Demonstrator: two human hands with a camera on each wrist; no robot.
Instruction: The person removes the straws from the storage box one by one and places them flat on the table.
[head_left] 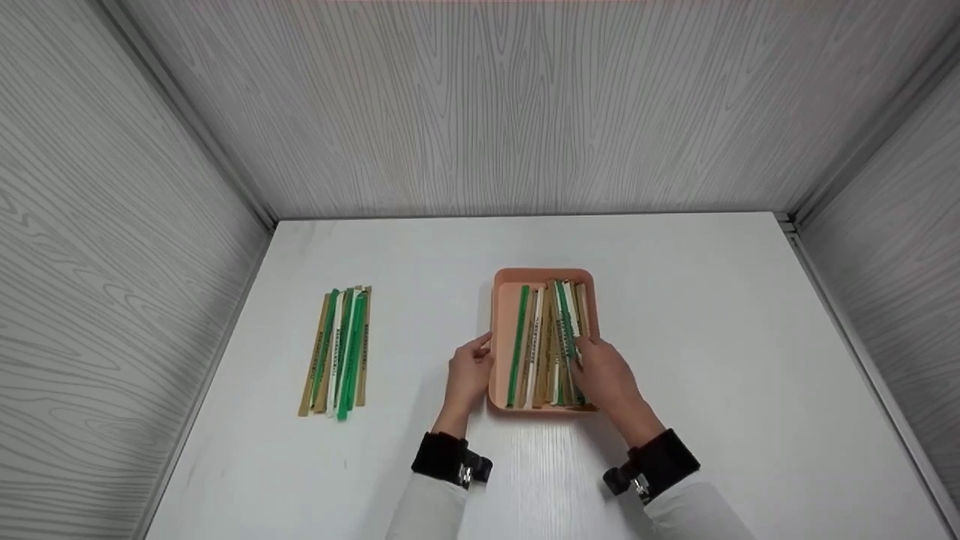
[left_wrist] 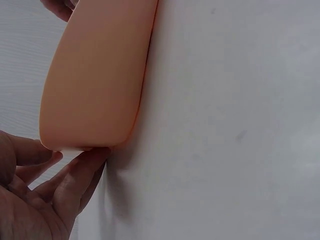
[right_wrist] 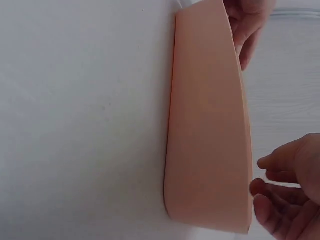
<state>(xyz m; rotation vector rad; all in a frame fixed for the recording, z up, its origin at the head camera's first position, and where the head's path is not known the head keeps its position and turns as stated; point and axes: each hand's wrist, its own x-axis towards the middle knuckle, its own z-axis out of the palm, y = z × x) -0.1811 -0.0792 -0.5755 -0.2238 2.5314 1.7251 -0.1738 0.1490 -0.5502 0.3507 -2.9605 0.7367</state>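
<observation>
Sticks form two bunches, one in one tray; two hands have fingers apart.

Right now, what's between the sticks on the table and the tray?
In the head view, mostly bare table, plus the left hand up against the tray.

Your left sleeve and right sleeve: plain, pale grey-white, long, running up to the wristbands. You wear a wide black left wristband and matching right wristband, soft-looking, dull finish. Each carries a small, black, rounded camera unit with silvery metal bits beside it; finer mount detail too small to read. Your left hand and right hand are bare.
</observation>
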